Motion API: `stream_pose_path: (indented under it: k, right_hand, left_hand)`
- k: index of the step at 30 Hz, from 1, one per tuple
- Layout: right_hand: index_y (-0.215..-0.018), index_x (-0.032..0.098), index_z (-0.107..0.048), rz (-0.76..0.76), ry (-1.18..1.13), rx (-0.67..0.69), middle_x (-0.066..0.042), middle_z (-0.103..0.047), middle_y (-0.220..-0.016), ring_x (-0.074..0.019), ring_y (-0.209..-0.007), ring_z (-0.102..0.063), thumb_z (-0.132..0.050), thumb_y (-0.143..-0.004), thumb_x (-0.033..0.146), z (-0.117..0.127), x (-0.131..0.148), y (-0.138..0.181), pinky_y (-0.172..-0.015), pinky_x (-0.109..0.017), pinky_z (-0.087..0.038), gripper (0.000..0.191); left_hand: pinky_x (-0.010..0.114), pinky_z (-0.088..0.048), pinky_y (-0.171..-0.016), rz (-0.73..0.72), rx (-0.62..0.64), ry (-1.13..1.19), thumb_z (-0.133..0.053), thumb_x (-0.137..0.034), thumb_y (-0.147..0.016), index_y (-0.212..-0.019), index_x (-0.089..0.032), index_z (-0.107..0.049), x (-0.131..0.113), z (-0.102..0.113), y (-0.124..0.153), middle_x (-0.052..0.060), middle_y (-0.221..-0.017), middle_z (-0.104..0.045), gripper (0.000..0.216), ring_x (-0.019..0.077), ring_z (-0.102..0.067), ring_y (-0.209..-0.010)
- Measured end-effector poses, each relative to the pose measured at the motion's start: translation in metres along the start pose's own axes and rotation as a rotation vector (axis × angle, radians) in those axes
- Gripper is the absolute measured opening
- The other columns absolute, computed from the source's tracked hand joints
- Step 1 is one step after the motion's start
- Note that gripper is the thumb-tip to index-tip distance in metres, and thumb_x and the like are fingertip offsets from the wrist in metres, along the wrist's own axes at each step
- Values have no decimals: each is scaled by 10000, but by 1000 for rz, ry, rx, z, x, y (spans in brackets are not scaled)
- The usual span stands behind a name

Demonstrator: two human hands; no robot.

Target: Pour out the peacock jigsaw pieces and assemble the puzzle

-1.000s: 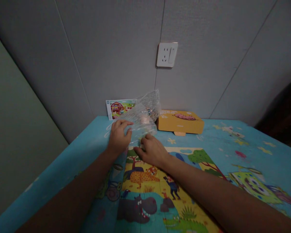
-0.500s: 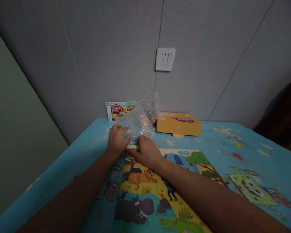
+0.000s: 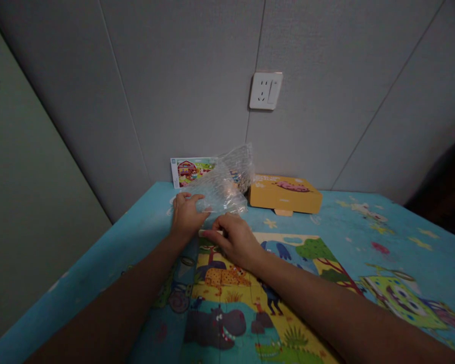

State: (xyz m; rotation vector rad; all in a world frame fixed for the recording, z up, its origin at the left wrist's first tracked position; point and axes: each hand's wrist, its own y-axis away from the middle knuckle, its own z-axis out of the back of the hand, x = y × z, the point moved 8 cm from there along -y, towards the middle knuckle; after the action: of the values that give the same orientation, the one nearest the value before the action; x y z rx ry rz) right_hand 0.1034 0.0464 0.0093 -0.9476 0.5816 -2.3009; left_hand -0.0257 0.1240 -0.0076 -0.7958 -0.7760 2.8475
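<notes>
An animal jigsaw puzzle [image 3: 231, 303] lies on the blue cartoon-print cover, showing a leopard, a hippo and a crocodile. My right hand [image 3: 237, 240] rests over its top edge near the far left corner. The fingers there are curled in, and the thumb lies along the corner; nothing shows in the grip. Just left of that, my left hand [image 3: 187, 215] has its fingers apart at the near edge of a clear bubble-wrap bag [image 3: 222, 184]. Its fingertips overlap the plastic, and I cannot tell whether they touch it.
A yellow box [image 3: 284, 194] with a pink animal picture stands behind the puzzle to the right. A farm picture card [image 3: 193, 171] leans against the wall, partly behind the plastic. A white socket [image 3: 266, 91] is on the wall. The cover [image 3: 367, 242] extends to the right.
The view has shifted slightly, moving everything a little to the right. My right hand's fingers have curled in more and lifted slightly at the puzzle's corner. My left hand stays by the plastic.
</notes>
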Motion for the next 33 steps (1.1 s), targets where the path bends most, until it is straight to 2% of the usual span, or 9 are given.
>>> stream_pose_path:
  k: [3, 9, 15, 18, 20, 22, 25, 28, 33]
  right_hand:
    - [-671, 187, -574, 27, 29, 75, 18, -558, -613, -130, -602, -493, -602, -882, 455, -7, -2, -1, -644, -276, -339, 342]
    - [-724, 186, -593, 194, 89, -133, -2, -574, -634, -141, -633, -492, -524, -941, 404, 16, 13, 2, -662, -289, -316, 315]
    - [-652, 194, -510, 160, 27, -287, 16, -505, -584, -126, -587, -448, -518, -933, 336, 35, 13, 7, -600, -269, -313, 315]
    - [-631, 197, -477, 98, -74, -337, 33, -466, -565, -110, -547, -419, -505, -921, 306, 42, 7, 10, -573, -262, -310, 311]
    - [-614, 200, -450, 41, -130, -388, 41, -429, -549, -105, -530, -393, -489, -921, 310, 48, 0, 11, -553, -259, -301, 329]
    - [-595, 205, -413, -11, -175, -433, 50, -378, -537, -101, -517, -358, -471, -925, 329, 53, -8, 12, -529, -255, -284, 357]
    - [-584, 209, -363, -86, -262, -488, 59, -318, -538, -92, -506, -309, -454, -936, 367, 58, -22, 13, -497, -248, -255, 396]
    - [-589, 213, -330, -131, -327, -519, 62, -283, -549, -90, -508, -287, -441, -945, 396, 59, -32, 13, -479, -242, -235, 416]
    - [-598, 216, -310, -97, -257, -498, 58, -297, -545, -91, -504, -313, -406, -959, 389, 61, -28, 11, -484, -239, -232, 412]
  left_hand:
    - [405, -362, -1067, 7, 42, -19, -755, -301, -657, -1203, -201, -658, -4, -1, 2, 118, -1171, -454, 563, 307, -478, -1174]
    - [505, -360, -1029, -38, 77, -36, -735, -318, -676, -1303, -267, -559, -12, -1, 8, 131, -1317, -384, 653, 356, -387, -1258]
    - [498, -364, -1034, -278, -186, 177, -721, -306, -692, -1226, -203, -596, -37, 34, 14, 127, -1249, -467, 558, 326, -425, -1210]
    - [366, -488, -844, -408, -281, 439, -619, -303, -793, -1002, -166, -661, -47, 56, 22, 90, -1009, -582, 254, 223, -563, -952]
    - [266, -467, -594, -367, -116, 678, -493, -348, -890, -817, -157, -643, -47, 49, 23, 40, -747, -582, 253, 145, -550, -646]
    - [223, -351, -432, -276, 237, 903, -394, -463, -934, -727, -159, -593, -52, 24, 28, -9, -558, -509, 418, 96, -436, -439]
    - [213, -314, -391, -195, 709, 1062, -421, -647, -863, -713, -152, -567, -66, -6, 49, -11, -521, -514, 537, 89, -438, -406]
    - [207, -335, -372, -126, 1091, 1018, -617, -610, -760, -840, -149, -578, -76, -22, 73, 4, -592, -597, 470, 109, -515, -409]
    - [180, -345, -337, -41, 1257, 991, -696, -451, -737, -931, -154, -547, -77, -25, 82, 39, -696, -676, 385, 146, -617, -444]
